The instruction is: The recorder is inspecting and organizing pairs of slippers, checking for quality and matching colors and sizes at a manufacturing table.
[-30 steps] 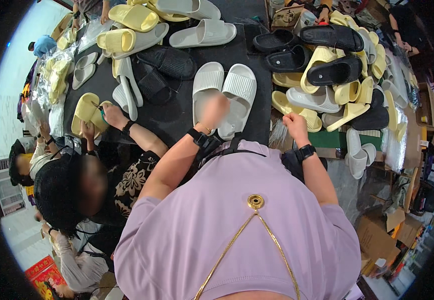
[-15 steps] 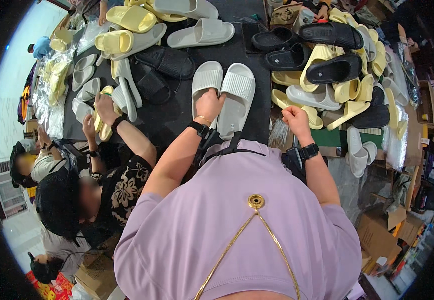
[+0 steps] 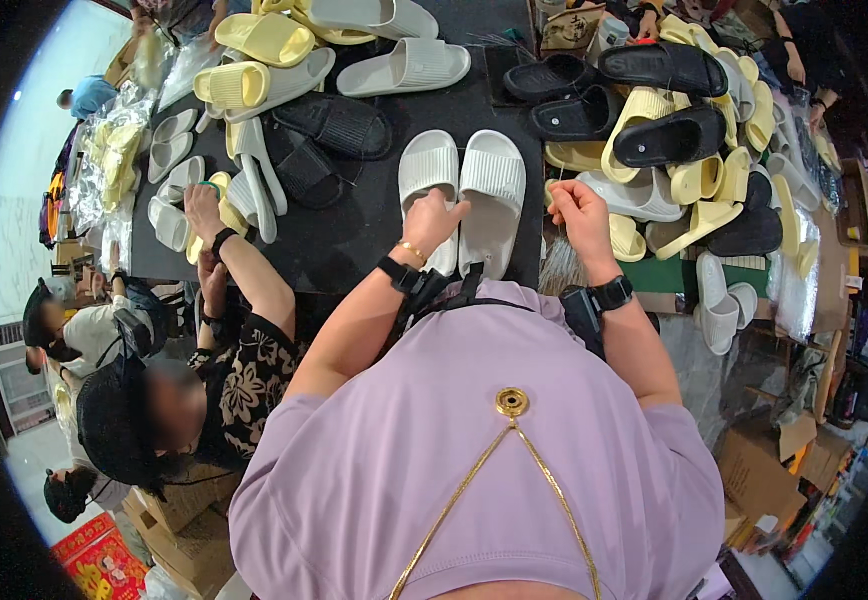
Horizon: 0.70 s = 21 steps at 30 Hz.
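A pair of light grey slippers lies side by side before me on the black tabletop, toes pointing away. My left hand (image 3: 432, 222) is closed on the left slipper (image 3: 428, 165) just behind its ribbed strap, the thumb reaching toward the right slipper (image 3: 492, 190). To the right, my right hand (image 3: 584, 215) is raised above the table edge, thumb and forefinger pinched together. Whatever sits in that pinch is too small to make out. Below it hangs a bundle of thin, clear strands (image 3: 556, 262), close beside the hand.
Black, yellow and grey slippers (image 3: 669, 135) pile up at the right. More slippers (image 3: 339, 125) spread over the far left, beside clear plastic bags (image 3: 109, 150). A co-worker's hand (image 3: 204, 210) handles slippers at my left. Cardboard boxes (image 3: 754, 480) stand on the floor at right.
The grey pair has shifted slightly right and nearer, my left hand moving with it. My right hand has risen a little, from a curled fist to a fingertip pinch.
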Each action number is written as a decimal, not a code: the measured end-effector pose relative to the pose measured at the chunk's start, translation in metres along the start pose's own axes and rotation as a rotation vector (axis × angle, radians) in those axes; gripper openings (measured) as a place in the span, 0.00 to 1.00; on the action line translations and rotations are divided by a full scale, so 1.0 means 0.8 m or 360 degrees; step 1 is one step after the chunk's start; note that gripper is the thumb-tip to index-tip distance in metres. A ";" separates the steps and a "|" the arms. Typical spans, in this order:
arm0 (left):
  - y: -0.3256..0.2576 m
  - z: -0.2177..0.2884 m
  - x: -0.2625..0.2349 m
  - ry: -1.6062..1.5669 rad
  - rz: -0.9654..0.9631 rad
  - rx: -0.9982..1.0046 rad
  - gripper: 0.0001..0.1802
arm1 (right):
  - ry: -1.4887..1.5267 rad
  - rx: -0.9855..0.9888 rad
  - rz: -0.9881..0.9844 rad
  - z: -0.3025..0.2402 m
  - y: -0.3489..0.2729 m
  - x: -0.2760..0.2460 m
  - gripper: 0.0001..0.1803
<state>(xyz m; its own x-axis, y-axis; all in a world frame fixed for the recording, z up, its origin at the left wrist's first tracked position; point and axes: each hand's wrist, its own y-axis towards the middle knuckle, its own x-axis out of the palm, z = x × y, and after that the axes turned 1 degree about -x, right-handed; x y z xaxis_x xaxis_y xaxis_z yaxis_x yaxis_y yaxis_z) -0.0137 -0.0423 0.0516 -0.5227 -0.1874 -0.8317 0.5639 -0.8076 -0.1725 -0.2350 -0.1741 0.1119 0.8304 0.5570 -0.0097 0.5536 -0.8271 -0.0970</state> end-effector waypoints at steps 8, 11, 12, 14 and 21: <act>-0.025 0.068 -0.059 -0.0627 -0.0402 0.0401 0.18 | 0.0041 -0.0106 -0.0181 -0.019 0.017 0.054 0.09; -0.032 0.095 -0.069 -0.0999 -0.0717 0.0111 0.13 | 0.0081 -0.0144 -0.0252 -0.038 0.015 0.078 0.10; -0.033 0.096 -0.069 -0.1057 -0.0791 0.0061 0.12 | -0.0015 -0.0174 -0.0265 -0.037 0.016 0.078 0.11; -0.032 0.094 -0.067 -0.1102 -0.0743 0.0056 0.11 | -0.0209 -0.0235 -0.0286 -0.031 0.021 0.079 0.13; -0.019 0.070 -0.093 -0.1754 -0.0398 -0.0148 0.12 | -0.0140 0.0471 -0.0869 -0.032 -0.002 0.057 0.16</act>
<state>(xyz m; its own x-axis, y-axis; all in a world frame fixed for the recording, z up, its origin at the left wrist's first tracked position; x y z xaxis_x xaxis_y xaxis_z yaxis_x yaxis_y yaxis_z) -0.0191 -0.0475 0.1452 -0.8796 -0.4541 0.1415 0.3861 -0.8554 -0.3452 -0.1962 -0.1494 0.1368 0.4176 0.9079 0.0381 0.8455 -0.3728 -0.3823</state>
